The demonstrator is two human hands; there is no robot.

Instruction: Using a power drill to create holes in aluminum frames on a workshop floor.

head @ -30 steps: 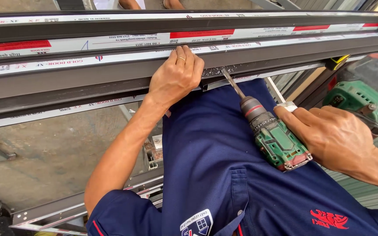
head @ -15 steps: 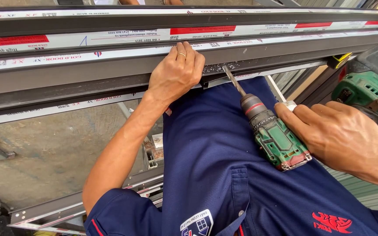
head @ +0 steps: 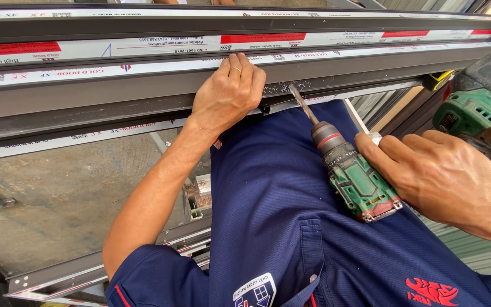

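Observation:
My left hand (head: 228,94), with a ring on one finger, presses flat on the front edge of a long dark brown aluminium profile (head: 115,94) that carries white protective film with red stripes. My right hand (head: 439,176) grips the rear of a green cordless drill (head: 356,176). The drill's bit (head: 302,105) points up and left, and its tip touches the profile just right of my left hand. Metal shavings lie around the tip. Below both arms is my dark blue shirt.
A second green power tool (head: 475,119) lies at the right, with a yellow object (head: 439,79) behind it. Concrete floor (head: 58,199) shows at the left under the profile. More frame pieces (head: 86,273) lie at the lower left.
Almost nothing has moved. The bit stays at the same spot on the profile, and my left hand keeps pressing on its edge.

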